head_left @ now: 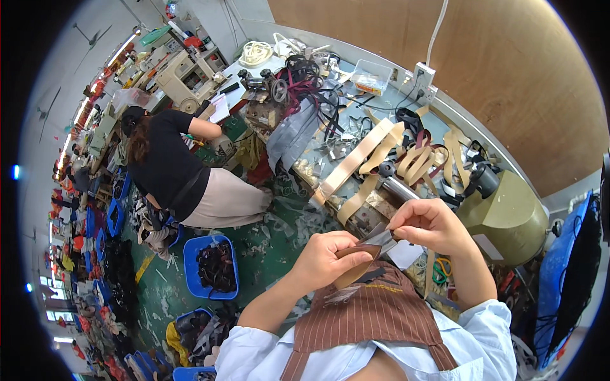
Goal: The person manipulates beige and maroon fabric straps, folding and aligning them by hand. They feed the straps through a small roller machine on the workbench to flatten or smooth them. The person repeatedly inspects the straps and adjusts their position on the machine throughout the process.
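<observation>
In front of my striped brown apron [372, 311], both hands meet over a small work piece. My left hand [327, 257] is closed around a brown leather-like piece [351, 274] with a curved lower edge, the thumb lying along its top. With fingertips pinched, my right hand [429, 225] holds the end of a thin grey strip [381, 237] that lies against the brown piece. Whether the two are joined I cannot tell. Just beyond my hands runs a metal cylinder arm [399, 188] of a bench machine. Tan strips [359, 155] lie across the bench behind it.
An olive-green machine housing [508, 219] stands at my right, beside a blue bin [559, 273]. Dark straps and a clear plastic box [371, 77] crowd the bench. At left, a person in black [171, 159] bends over. A blue basket [186, 263] sits on the scrap-strewn green floor.
</observation>
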### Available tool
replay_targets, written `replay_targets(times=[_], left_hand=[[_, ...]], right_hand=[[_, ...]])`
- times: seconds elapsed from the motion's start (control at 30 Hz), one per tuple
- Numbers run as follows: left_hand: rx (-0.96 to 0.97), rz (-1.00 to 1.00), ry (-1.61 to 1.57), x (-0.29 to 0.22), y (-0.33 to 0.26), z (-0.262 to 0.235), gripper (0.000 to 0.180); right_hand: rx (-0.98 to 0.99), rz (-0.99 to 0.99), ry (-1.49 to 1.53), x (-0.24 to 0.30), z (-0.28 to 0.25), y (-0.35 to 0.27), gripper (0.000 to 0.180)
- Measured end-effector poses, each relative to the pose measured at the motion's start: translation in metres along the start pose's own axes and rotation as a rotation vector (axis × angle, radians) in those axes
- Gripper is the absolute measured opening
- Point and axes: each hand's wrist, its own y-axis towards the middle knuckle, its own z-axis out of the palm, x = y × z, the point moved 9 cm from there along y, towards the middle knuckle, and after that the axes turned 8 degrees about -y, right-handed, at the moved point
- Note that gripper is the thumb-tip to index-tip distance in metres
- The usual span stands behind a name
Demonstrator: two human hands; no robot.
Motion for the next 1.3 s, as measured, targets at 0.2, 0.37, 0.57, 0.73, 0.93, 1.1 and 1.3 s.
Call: replay_targets(times=[0.2, 0.37, 0.57, 0.73, 0.93, 1.1, 1.3], left_hand=[[-0.039, 0.075, 0.095, -0.013, 0.001, 0.002, 0.023], [-0.103, 0.026, 0.233, -0.021, 0.003, -0.001, 0.028], [-0.116, 0.008, 0.235, -0.023, 0.006, 0.004, 0.030], [-0.124, 0.043, 0.200, -0.029, -0.001, 0.006, 0.031], [-0.210, 0.067, 0.233, -0.025, -0.003, 0.000, 0.028], [-0.194, 0.097, 0.242, -0.037, -0.003, -0.001, 0.026], [-0.115, 0.044, 0.074, -0.028, -0.004, 0.006, 0.025]], right_hand=[[-0.230, -0.106, 0.095, -0.009, 0.001, -0.004, 0.012], [-0.397, -0.080, 0.189, -0.010, 0.000, -0.008, 0.017], [-0.398, -0.076, 0.200, -0.016, -0.005, -0.017, 0.018], [-0.353, -0.036, 0.238, -0.009, 0.002, -0.023, 0.016], [-0.486, -0.314, 0.019, 0.013, -0.026, -0.033, 0.018], [-0.280, -0.360, -0.720, 0.049, -0.005, -0.027, 0.020], [-0.162, -0.724, -0.440, 0.036, -0.014, -0.022, 0.018]])
